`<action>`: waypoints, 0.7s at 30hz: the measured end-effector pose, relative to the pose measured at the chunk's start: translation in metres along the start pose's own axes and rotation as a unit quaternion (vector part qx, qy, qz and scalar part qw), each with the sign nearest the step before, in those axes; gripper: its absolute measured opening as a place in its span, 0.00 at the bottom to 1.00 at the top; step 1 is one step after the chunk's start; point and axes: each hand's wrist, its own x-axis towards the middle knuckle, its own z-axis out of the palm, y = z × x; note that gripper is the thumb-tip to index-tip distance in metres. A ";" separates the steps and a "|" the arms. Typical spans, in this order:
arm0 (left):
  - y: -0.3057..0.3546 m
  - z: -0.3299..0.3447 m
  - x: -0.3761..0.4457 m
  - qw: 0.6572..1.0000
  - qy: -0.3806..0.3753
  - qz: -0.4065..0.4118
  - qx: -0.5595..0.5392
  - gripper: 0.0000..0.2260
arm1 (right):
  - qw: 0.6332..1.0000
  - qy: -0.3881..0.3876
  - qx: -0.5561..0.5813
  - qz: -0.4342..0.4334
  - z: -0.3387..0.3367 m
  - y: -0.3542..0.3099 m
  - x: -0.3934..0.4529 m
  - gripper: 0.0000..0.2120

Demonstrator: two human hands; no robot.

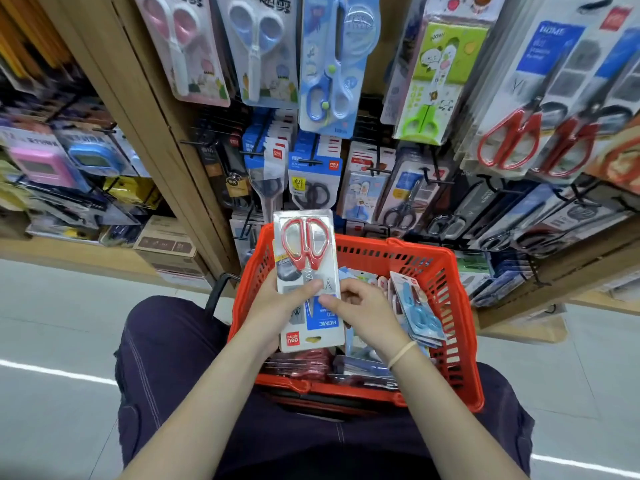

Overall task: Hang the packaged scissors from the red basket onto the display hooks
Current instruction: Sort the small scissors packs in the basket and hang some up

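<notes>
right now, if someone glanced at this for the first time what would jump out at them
The red basket low in the middle, with both hands over it holding a pack of red-handled scissors: the left hand grips its side, the right hand pinches its front. Behind rises a wall of hanging scissor packs, with matching red pairs at upper right.

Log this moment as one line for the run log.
stage: pack picked, not hung | left hand: holds red-handled scissors pack, upside down | right hand: pinches pack edge | red basket: more packs inside | display hooks: stocked
</notes>
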 end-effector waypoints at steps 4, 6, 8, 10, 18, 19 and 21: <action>0.015 0.006 -0.002 0.999 -0.036 0.008 0.002 0.21 | 0.999 0.020 0.046 -0.012 -0.009 -0.011 -0.005 0.02; 0.023 0.007 -0.001 0.999 -0.042 0.017 0.004 0.21 | 0.995 0.036 0.085 -0.026 -0.016 -0.017 -0.007 0.03; 0.031 0.012 -0.001 0.999 -0.037 0.030 -0.001 0.19 | 0.991 0.049 0.121 -0.027 -0.024 -0.024 -0.010 0.04; 0.041 0.022 0.000 0.999 -0.025 0.044 0.002 0.14 | 0.986 0.063 0.148 -0.033 -0.034 -0.031 -0.011 0.05; 0.085 0.099 0.006 0.984 -0.062 0.126 0.111 0.12 | 0.961 0.162 0.221 -0.046 -0.080 -0.052 -0.025 0.07; 0.089 0.107 0.007 0.982 -0.061 0.134 0.115 0.11 | 0.957 0.181 0.222 -0.052 -0.088 -0.053 -0.028 0.07; 0.096 0.123 0.009 0.979 -0.052 0.150 0.124 0.08 | 0.948 0.224 0.216 -0.063 -0.111 -0.054 -0.032 0.07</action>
